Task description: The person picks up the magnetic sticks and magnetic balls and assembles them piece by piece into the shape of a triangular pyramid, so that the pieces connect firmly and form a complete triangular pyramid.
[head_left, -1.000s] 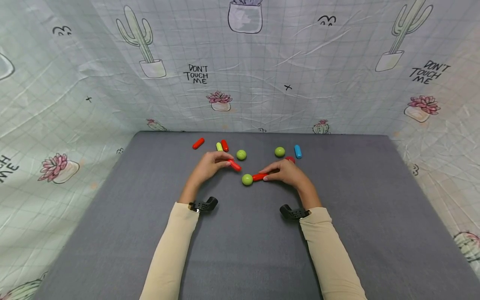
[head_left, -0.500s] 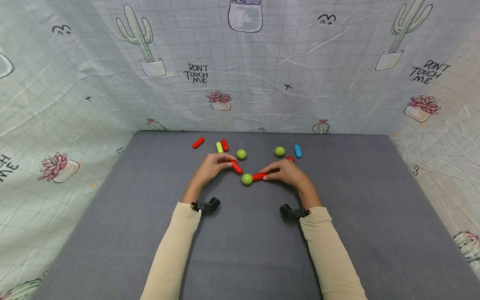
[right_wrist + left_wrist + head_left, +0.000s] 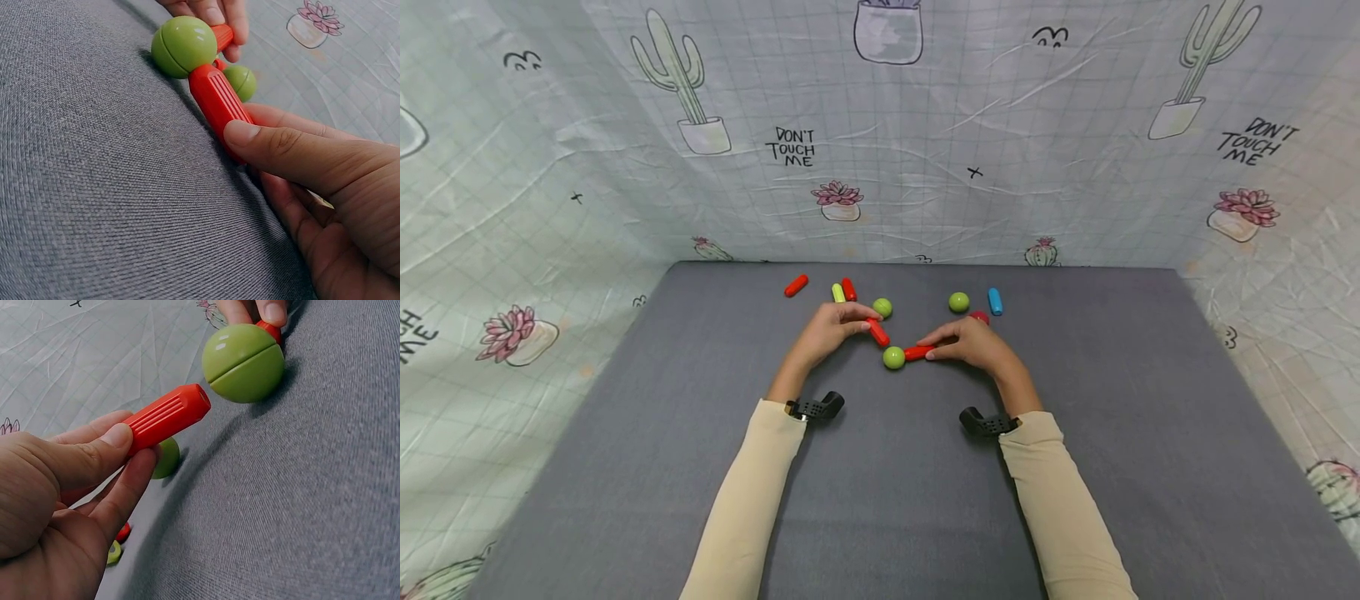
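Your left grip (image 3: pixel 827 329) pinches one red stick (image 3: pixel 165 419) between thumb and fingers, near the green ball (image 3: pixel 893 357) but apart from it, seemingly raised off the counter (image 3: pixel 887 500). Your right grip (image 3: pixel 973 343) pinches a second red stick (image 3: pixel 219 103), whose end touches the ball. Expect both sticks to be light, stiff plastic, unlikely to break; the grooves should help your fingertips hold. Pinch them mid-length or farther back, leaving the front end bare. The ball looks smooth, so it may slip or roll; hold it across its widest part. The sticks are bright red with lengthwise ridges and tapered ends; the ball is glossy, with a seam around it.
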`<action>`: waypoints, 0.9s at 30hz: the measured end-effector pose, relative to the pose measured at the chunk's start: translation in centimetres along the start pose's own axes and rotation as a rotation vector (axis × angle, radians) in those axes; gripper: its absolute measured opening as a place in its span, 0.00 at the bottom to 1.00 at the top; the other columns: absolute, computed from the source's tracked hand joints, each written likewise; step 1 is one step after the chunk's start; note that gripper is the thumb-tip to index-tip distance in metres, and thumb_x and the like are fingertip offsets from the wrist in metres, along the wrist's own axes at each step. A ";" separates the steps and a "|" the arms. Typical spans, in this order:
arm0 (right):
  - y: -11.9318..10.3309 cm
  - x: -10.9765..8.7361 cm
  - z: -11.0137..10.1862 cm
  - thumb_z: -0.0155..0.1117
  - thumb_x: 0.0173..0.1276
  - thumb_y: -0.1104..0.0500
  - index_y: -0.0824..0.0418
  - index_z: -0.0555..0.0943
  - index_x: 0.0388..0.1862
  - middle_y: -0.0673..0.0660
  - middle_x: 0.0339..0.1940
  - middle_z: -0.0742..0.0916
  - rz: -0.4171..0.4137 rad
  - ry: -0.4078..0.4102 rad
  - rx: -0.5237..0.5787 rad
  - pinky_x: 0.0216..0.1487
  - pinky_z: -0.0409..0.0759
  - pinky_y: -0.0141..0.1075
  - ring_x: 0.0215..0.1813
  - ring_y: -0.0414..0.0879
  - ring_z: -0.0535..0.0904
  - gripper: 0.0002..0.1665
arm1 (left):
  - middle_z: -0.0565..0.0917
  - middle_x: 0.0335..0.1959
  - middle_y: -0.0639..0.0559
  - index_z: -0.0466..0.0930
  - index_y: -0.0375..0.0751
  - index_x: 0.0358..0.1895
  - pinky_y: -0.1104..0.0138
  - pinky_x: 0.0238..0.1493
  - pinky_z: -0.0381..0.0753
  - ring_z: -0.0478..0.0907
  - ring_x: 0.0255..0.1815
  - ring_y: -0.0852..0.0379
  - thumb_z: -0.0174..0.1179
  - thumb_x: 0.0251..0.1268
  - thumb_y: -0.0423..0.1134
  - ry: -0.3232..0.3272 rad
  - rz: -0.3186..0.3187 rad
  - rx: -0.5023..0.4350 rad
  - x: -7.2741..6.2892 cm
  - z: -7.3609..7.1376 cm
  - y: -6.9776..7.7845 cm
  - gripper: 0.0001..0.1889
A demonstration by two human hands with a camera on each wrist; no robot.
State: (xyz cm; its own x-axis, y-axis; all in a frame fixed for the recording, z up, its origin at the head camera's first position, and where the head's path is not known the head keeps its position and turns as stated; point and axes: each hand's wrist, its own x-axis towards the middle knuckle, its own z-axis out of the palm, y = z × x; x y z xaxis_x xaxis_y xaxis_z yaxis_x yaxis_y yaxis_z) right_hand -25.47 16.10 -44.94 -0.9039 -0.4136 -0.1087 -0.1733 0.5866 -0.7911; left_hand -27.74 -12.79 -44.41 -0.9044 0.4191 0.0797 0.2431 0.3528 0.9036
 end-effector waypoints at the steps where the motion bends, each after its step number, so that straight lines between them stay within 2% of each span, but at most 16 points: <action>1: 0.0 0.0 0.0 0.77 0.64 0.58 0.55 0.91 0.49 0.56 0.49 0.91 -0.001 -0.001 0.000 0.51 0.79 0.40 0.52 0.48 0.83 0.14 | 0.87 0.53 0.42 0.87 0.35 0.54 0.59 0.58 0.78 0.80 0.57 0.49 0.64 0.70 0.31 -0.003 0.004 -0.003 0.1 0.0 0.1 0.13; 6: -0.1 -0.1 -0.1 0.76 0.64 0.58 0.56 0.91 0.49 0.56 0.49 0.91 -0.008 -0.008 0.006 0.51 0.79 0.39 0.52 0.48 0.83 0.14 | 0.87 0.53 0.39 0.86 0.32 0.54 0.61 0.57 0.79 0.81 0.56 0.48 0.63 0.71 0.30 -0.025 0.010 -0.031 0.2 0.3 0.3 0.13; 14: -0.1 -0.2 -0.1 0.76 0.64 0.59 0.56 0.91 0.49 0.56 0.48 0.91 -0.019 -0.010 0.010 0.51 0.80 0.41 0.51 0.48 0.84 0.14 | 0.87 0.53 0.43 0.86 0.33 0.54 0.62 0.60 0.79 0.79 0.59 0.51 0.60 0.73 0.29 -0.062 0.016 -0.037 0.6 1.0 0.7 0.12; 19: 0.0 -0.1 0.1 0.76 0.64 0.59 0.56 0.91 0.49 0.56 0.48 0.91 -0.019 -0.004 0.011 0.51 0.80 0.40 0.51 0.48 0.84 0.14 | 0.86 0.54 0.40 0.84 0.30 0.57 0.59 0.59 0.80 0.81 0.57 0.48 0.58 0.74 0.28 -0.067 0.012 -0.055 0.9 1.6 0.9 0.13; 24: 0.2 -0.1 0.1 0.77 0.64 0.59 0.57 0.91 0.49 0.55 0.47 0.91 -0.026 0.006 0.012 0.51 0.80 0.40 0.50 0.48 0.84 0.14 | 0.86 0.54 0.39 0.82 0.31 0.58 0.59 0.57 0.81 0.84 0.55 0.47 0.59 0.75 0.30 -0.044 0.020 0.005 1.4 2.5 1.3 0.14; 27: 0.2 -0.2 0.1 0.77 0.64 0.59 0.57 0.91 0.49 0.55 0.47 0.91 -0.031 0.004 0.019 0.51 0.80 0.40 0.50 0.48 0.84 0.14 | 0.86 0.54 0.42 0.83 0.33 0.58 0.59 0.57 0.81 0.84 0.55 0.49 0.60 0.75 0.32 -0.025 0.000 0.039 1.7 3.1 1.6 0.13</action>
State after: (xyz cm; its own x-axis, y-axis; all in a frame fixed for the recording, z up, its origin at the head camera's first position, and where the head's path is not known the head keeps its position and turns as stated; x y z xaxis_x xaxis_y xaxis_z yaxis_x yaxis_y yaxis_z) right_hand -25.35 16.26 -45.14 -0.9000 -0.4282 -0.0817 -0.1937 0.5606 -0.8051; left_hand -27.84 -8.97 -44.15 -0.8956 0.4395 0.0692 0.2571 0.3844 0.8866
